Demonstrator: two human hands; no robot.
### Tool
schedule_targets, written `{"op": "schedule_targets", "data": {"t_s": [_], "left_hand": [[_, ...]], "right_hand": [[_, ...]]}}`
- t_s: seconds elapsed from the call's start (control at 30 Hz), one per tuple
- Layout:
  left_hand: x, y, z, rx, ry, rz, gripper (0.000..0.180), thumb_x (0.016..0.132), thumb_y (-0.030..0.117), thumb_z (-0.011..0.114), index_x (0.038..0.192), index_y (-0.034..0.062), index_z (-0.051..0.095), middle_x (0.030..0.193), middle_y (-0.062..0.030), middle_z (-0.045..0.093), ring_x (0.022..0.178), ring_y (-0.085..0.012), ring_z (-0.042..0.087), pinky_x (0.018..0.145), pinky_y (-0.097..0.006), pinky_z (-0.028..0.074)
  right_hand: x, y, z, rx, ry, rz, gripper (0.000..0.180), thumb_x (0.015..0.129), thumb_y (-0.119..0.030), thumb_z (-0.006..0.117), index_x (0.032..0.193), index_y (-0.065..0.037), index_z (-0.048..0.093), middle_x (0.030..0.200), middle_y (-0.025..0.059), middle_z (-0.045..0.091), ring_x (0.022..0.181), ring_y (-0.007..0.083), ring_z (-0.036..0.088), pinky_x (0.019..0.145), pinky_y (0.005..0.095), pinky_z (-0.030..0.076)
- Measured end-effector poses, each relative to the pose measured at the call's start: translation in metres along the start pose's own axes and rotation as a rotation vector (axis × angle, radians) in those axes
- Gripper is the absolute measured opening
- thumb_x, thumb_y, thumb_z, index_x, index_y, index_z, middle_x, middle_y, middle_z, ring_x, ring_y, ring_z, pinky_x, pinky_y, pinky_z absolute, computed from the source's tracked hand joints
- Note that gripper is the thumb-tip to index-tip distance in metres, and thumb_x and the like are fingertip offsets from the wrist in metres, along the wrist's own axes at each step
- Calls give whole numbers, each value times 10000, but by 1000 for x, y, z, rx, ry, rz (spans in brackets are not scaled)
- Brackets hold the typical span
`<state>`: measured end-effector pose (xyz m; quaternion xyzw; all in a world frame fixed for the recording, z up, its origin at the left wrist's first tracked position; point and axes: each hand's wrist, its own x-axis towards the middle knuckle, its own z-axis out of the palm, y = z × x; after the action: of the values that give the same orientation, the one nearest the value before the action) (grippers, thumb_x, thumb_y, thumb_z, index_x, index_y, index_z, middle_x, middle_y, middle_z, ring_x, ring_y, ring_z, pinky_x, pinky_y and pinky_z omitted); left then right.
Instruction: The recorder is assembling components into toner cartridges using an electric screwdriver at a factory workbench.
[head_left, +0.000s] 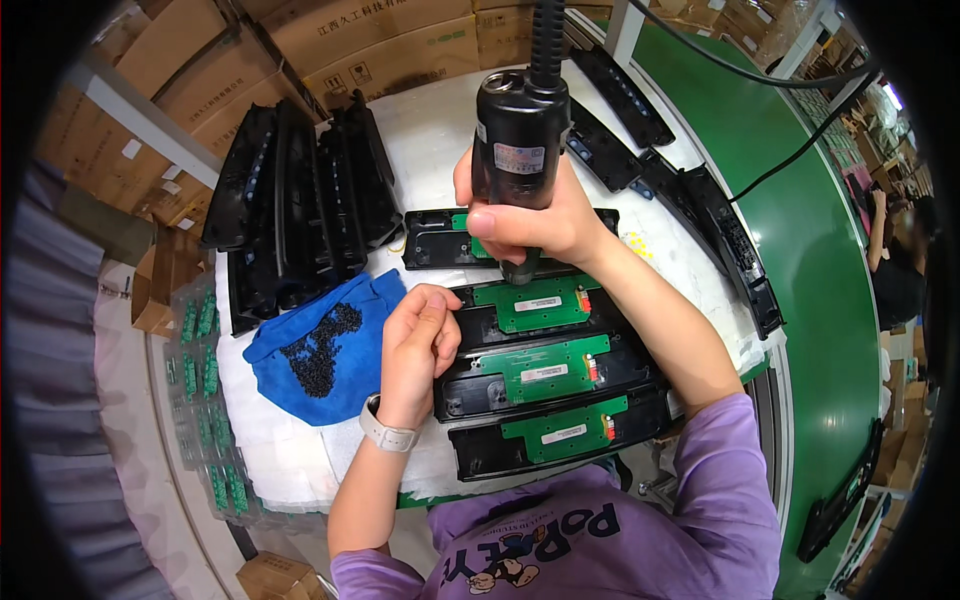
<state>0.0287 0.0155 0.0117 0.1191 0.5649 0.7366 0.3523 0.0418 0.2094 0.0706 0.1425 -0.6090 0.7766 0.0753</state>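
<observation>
The right hand (548,215) is wrapped around an upright black electric screwdriver (522,130), its fingers closed on the barrel, the nose down near the far edge of a black plastic panel (481,326) fitted with a green circuit board (545,319) — whether it touches cannot be told. At that panel's left end, the left hand (424,328) has thumb and fingertips drawn together; I cannot tell if they pinch anything. Just beside it, a blue cloth (271,352) bears small black screws (320,357)

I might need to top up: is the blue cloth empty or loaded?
Loaded: many small black pieces lie loosely heaped across the middle of the blue cloth.
</observation>
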Motion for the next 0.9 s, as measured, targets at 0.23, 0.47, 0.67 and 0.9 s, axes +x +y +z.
{"op": "schedule_targets", "data": {"t_s": [0.23, 0.47, 0.67, 0.9], "left_hand": [[-1, 1, 1, -21, -18, -20, 109, 937, 132, 415, 939, 41, 475, 569, 16, 421, 452, -40, 312, 415, -178, 236], [0, 1, 3, 30, -25, 8, 95, 933, 116, 422, 961, 41, 473, 629, -25, 513, 485, -54, 370, 461, -179, 284], [0, -2, -1, 9, -39, -7, 118, 944, 142, 431, 971, 37, 477, 647, -35, 532, 493, -58, 385, 466, -184, 300], [-2, -3, 0, 12, -4, 19, 128, 925, 123, 477, 990, 14, 496, 696, -63, 582, 525, -84, 484, 514, -190, 383]], "right_hand": [[6, 2, 5, 1, -147, 50, 203, 684, -57, 683, 780, -8, 511, 573, 27, 504, 387, 75, 451, 357, 202, 331], [2, 1, 0, 38, -146, 66, 235, 656, -77, 694, 795, -6, 518, 561, 31, 505, 383, 71, 443, 354, 197, 326], [-7, 0, -2, 43, -105, 32, 210, 671, -73, 699, 747, -10, 514, 575, 30, 511, 403, 68, 444, 375, 203, 328], [-19, -6, -6, -28, -32, -30, 336, 683, -115, 701, 908, -7, 477, 595, 29, 496, 412, 82, 433, 458, 227, 390]]}}
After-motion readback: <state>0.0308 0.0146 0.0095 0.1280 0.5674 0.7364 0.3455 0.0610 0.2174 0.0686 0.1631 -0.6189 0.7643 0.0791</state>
